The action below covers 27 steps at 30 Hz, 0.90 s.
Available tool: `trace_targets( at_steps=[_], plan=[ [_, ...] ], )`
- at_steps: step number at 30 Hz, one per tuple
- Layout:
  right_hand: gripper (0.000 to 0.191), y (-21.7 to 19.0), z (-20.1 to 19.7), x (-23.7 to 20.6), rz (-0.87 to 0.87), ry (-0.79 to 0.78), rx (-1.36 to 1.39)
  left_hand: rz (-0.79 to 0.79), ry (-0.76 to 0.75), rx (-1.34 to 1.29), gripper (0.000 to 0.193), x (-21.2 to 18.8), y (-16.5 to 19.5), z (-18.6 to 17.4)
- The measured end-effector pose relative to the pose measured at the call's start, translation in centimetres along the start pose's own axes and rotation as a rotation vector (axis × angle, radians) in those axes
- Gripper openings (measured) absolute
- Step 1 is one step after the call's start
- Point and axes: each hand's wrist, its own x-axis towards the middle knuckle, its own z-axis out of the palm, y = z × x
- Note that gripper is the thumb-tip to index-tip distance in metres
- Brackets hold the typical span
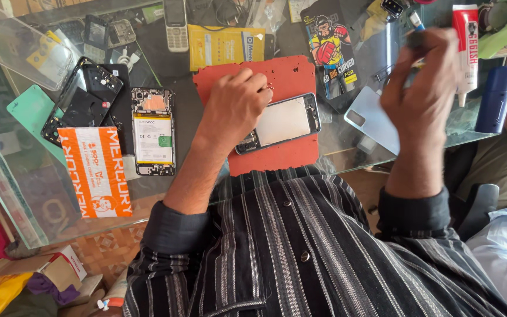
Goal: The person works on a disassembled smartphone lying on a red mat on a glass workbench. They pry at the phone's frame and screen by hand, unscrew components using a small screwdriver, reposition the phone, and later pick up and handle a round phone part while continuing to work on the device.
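An opened phone (280, 122) lies on a red mat (277, 155) on the glass tabletop (30, 194), its long axis running left to right with the right end tilted slightly away from the person. Its pale inner plate faces up. The left hand (236, 105) rests on the phone's left end, fingers (259, 88) curled close together near its upper left corner; whether they pinch anything there I cannot tell. The right hand (421, 79) is raised above the tabletop to the right, its fingers closed around a small dark tool (416, 40), blurred. Beneath that hand lies a light blue back cover (371, 120), camera cutout toward the phone. A white and red glue tube (466, 47) stands just right of the hand. To the left lies another opened phone with battery showing (154, 132), long axis pointing away from the person, beside an orange and white packet (95, 170).
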Motion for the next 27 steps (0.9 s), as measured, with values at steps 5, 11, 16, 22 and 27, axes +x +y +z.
trace_targets(
  at_steps=[5,11,16,22,27],
  plan=[
    [0.01,-4.6,2.4,-1.3,0.015,-0.063,0.308,-0.017,0.023,0.001,0.011,-0.1,-0.4,0.4],
    [0.021,-8.2,4.3,-2.0,0.132,-0.131,0.484,-0.103,0.115,-0.062,0.012,-1.9,-1.5,0.0],
    [0.016,-9.9,5.1,-0.4,0.16,-0.339,0.487,-0.156,0.112,-0.134,0.01,-2.4,-1.6,-0.1],
    [0.013,-11.8,8.4,1.5,-0.103,-0.373,0.307,-0.175,0.201,-0.245,0.017,-3.0,-1.8,-0.9],
    [0.018,-11.7,10.4,1.8,-0.122,-0.42,0.19,-0.249,0.286,-0.35,0.022,-4.3,-2.0,-1.2]
  ],
)
